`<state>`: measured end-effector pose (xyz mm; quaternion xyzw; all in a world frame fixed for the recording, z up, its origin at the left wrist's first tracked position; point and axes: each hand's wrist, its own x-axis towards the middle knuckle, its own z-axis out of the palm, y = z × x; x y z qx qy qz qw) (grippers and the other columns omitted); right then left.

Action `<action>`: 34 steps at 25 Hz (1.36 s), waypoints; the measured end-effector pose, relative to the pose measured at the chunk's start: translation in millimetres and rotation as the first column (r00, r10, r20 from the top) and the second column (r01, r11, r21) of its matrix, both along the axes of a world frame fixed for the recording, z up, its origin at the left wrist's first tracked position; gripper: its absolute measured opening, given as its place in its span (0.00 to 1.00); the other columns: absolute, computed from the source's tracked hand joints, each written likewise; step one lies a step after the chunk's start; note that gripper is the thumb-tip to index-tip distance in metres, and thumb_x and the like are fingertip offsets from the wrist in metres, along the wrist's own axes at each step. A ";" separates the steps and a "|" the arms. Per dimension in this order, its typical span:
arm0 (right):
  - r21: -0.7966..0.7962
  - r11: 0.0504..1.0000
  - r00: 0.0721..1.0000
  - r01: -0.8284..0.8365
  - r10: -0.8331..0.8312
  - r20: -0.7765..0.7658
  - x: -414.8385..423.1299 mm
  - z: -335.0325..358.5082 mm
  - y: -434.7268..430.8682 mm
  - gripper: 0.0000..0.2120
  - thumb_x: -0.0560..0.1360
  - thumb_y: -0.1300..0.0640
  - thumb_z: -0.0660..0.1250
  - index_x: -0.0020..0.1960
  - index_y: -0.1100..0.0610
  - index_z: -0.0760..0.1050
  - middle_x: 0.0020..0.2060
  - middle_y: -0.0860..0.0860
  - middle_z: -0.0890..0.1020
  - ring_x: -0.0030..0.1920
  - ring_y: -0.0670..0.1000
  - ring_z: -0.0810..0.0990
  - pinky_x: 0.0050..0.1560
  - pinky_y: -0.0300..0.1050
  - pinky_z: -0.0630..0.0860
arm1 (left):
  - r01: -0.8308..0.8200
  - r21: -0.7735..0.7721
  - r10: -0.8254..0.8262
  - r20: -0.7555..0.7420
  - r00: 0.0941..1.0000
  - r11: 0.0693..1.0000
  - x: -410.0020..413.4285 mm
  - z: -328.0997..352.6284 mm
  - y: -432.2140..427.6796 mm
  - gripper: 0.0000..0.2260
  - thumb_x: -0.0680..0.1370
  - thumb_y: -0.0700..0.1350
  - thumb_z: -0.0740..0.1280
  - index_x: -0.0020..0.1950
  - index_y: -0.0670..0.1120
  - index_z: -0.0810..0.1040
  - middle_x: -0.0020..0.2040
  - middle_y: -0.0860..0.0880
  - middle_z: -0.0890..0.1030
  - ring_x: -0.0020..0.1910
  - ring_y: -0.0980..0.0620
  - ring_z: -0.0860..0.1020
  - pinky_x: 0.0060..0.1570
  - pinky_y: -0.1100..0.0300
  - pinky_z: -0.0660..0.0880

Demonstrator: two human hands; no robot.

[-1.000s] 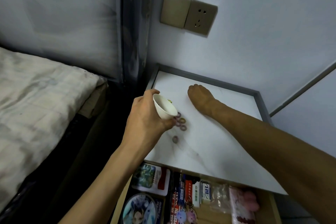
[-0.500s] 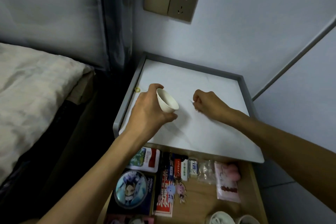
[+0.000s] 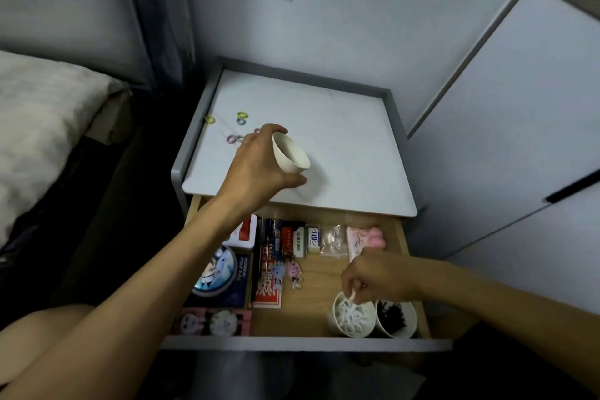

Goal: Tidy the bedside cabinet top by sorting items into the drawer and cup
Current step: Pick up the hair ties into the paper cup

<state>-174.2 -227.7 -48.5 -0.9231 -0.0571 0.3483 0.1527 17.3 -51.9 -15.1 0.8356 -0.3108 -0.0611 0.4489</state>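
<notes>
Several small rings [image 3: 240,118] lie far left on the worktop [image 3: 341,140]; the left hand [image 3: 256,169] curls its grip round a tilted white cup [image 3: 290,154] beside them. The right hand [image 3: 380,276], over the drawer's [image 3: 308,343] near-right cup [image 3: 350,318], seems to pinch a white bit [image 3: 352,295]. Sorting looks midway; next, the rings need gathering into the held cup.

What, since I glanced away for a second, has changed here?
The right hand left the cabinet top, came down into the open drawer and now pinches a white piece over the filled cup. The left hand keeps holding the small white cup tilted above the top; coloured rings still lie there.
</notes>
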 end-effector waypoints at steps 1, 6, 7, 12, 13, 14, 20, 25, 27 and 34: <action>-0.004 1.000 0.999 0.025 -0.025 0.038 -5.7 -4.7 2.5 0.07 0.75 0.58 0.70 0.52 0.58 0.81 0.46 0.51 0.85 0.39 0.36 0.74 0.37 0.22 0.65 | 0.004 -0.005 -0.004 0.000 1.000 1.000 -1.8 -0.3 0.4 0.37 0.62 0.51 0.81 0.68 0.50 0.70 0.55 0.53 0.73 0.54 0.55 0.68 0.41 0.65 0.63; 0.000 0.993 0.990 0.114 -0.113 0.087 -17.6 -10.4 13.1 0.10 0.75 0.55 0.71 0.53 0.60 0.80 0.47 0.52 0.84 0.43 0.43 0.80 0.38 0.23 0.66 | -0.012 -0.010 0.012 -0.009 1.000 1.000 0.5 3.1 4.6 0.37 0.63 0.52 0.81 0.68 0.50 0.70 0.57 0.51 0.75 0.54 0.52 0.72 0.39 0.71 0.64; 0.005 0.992 0.989 0.123 -0.123 0.083 -12.7 -5.7 11.6 0.09 0.76 0.55 0.70 0.52 0.60 0.81 0.46 0.51 0.85 0.42 0.44 0.81 0.39 0.24 0.68 | -0.037 -0.021 0.037 -0.020 0.999 0.999 5.2 5.9 7.1 0.37 0.63 0.52 0.81 0.67 0.51 0.70 0.58 0.50 0.77 0.54 0.51 0.74 0.39 0.69 0.66; 0.003 0.986 0.973 0.166 -0.164 0.165 39.8 27.4 -7.5 0.04 0.75 0.58 0.71 0.46 0.58 0.83 0.33 0.46 0.83 0.29 0.39 0.80 0.34 0.27 0.71 | -0.140 -0.108 0.132 -0.078 0.988 0.984 21.0 18.8 20.4 0.34 0.62 0.51 0.82 0.65 0.51 0.71 0.56 0.49 0.79 0.53 0.48 0.77 0.48 0.52 0.78; -0.002 0.986 0.972 0.167 -0.164 0.167 50.3 30.4 -8.3 0.04 0.75 0.57 0.71 0.46 0.57 0.83 0.32 0.44 0.82 0.29 0.37 0.79 0.33 0.25 0.71 | -0.145 -0.113 0.136 -0.085 0.987 0.983 21.6 19.7 21.3 0.34 0.63 0.51 0.82 0.65 0.51 0.72 0.55 0.50 0.79 0.53 0.49 0.77 0.47 0.53 0.78; -0.006 0.984 0.968 0.181 -0.177 0.179 61.0 31.4 -9.4 0.04 0.75 0.57 0.70 0.47 0.55 0.83 0.32 0.42 0.81 0.30 0.35 0.79 0.34 0.25 0.71 | -0.149 -0.114 0.139 -0.092 0.986 0.982 23.3 19.9 21.8 0.34 0.63 0.51 0.82 0.64 0.51 0.72 0.55 0.50 0.79 0.53 0.49 0.77 0.46 0.55 0.78; 0.214 0.899 0.770 0.381 -0.437 0.464 161.0 22.0 -14.6 0.08 0.74 0.54 0.72 0.53 0.53 0.81 0.42 0.44 0.82 0.40 0.39 0.79 0.43 0.35 0.71 | -0.232 -0.135 0.218 -0.110 0.970 0.963 41.5 21.8 35.3 0.35 0.63 0.52 0.81 0.66 0.50 0.71 0.54 0.52 0.78 0.52 0.50 0.77 0.45 0.55 0.79; 0.270 0.820 0.697 0.505 -0.572 0.432 233.5 -4.5 -2.0 0.32 0.69 0.47 0.77 0.68 0.55 0.71 0.61 0.53 0.71 0.59 0.51 0.75 0.54 0.38 0.69 | -0.310 -0.154 0.293 -0.127 0.948 0.938 61.5 19.0 57.0 0.33 0.61 0.52 0.82 0.63 0.52 0.72 0.51 0.55 0.78 0.46 0.62 0.76 0.34 0.72 0.71; 0.285 0.844 0.681 0.454 -0.535 0.499 248.9 -12.2 3.2 0.23 0.69 0.52 0.77 0.62 0.55 0.76 0.57 0.55 0.75 0.56 0.49 0.76 0.49 0.34 0.66 | -0.344 -0.173 0.326 -0.122 0.937 0.923 72.9 19.7 64.1 0.34 0.60 0.52 0.82 0.62 0.52 0.73 0.51 0.55 0.79 0.45 0.61 0.76 0.34 0.77 0.69; 0.267 0.877 0.669 0.398 -0.477 0.570 255.2 -11.8 13.0 0.04 0.73 0.66 0.70 0.42 0.59 0.82 0.36 0.49 0.79 0.38 0.47 0.77 0.40 0.32 0.71 | -0.301 -0.128 0.294 -0.067 0.953 0.945 81.0 17.5 64.7 0.35 0.61 0.51 0.82 0.64 0.51 0.71 0.51 0.54 0.78 0.46 0.56 0.76 0.32 0.76 0.69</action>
